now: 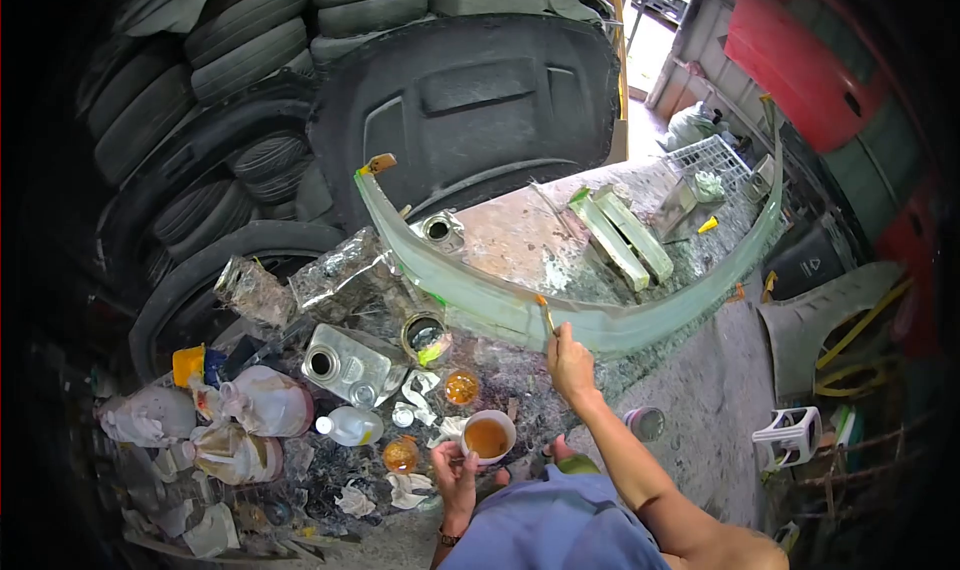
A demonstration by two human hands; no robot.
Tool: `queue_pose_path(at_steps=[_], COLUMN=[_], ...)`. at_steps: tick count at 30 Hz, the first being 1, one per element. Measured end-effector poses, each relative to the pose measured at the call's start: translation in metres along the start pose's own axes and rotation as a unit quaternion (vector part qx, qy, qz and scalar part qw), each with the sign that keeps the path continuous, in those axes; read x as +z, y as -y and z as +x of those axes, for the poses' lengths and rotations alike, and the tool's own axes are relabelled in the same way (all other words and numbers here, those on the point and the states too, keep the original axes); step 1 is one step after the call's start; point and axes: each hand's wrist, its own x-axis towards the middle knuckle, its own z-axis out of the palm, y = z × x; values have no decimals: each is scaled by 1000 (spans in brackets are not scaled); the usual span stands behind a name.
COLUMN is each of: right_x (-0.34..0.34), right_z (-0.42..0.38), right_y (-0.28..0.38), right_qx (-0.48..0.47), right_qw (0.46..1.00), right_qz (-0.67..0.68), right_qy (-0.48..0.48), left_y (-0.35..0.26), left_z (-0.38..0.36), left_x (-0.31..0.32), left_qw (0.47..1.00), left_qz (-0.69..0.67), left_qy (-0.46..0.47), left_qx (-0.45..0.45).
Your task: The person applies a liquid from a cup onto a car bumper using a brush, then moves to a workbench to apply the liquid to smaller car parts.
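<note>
A brush (pixel 547 315) is held in my right hand (pixel 571 362), its orange tip against the lower middle of a long, curved, pale green panel (pixel 480 295). The fingers of that hand are closed round the handle. My left hand (pixel 456 478) grips the left side of a white cup (pixel 489 436) with amber liquid in it, near the table's front edge. Just left of the cup are two small containers of orange material (pixel 462 387). An opened can (pixel 424 336) with something yellow-green at its rim stands below the panel's left part.
Metal cans (pixel 340 362), plastic jugs (pixel 265 400) and crumpled paper crowd the left. Two pale bars (pixel 610 240) lie behind the panel. A black hood (pixel 465 110) and stacked tyres (pixel 250 45) stand at the back. A white stool (pixel 788 436) is at the right.
</note>
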Motion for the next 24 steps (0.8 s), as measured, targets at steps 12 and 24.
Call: queue_pose_path(at_steps=[12, 24], right_x=[35, 7], right_z=[80, 13], right_y=[144, -33], right_qx=[-109, 1], right_qw=[992, 999], right_qz=[40, -45], right_qy=[54, 26], left_y=[-10, 4], left_z=[-9, 1], left_x=[9, 13], left_qw=[999, 997], left_qz=[5, 53], left_qy=[-19, 47], left_qx=[-37, -34])
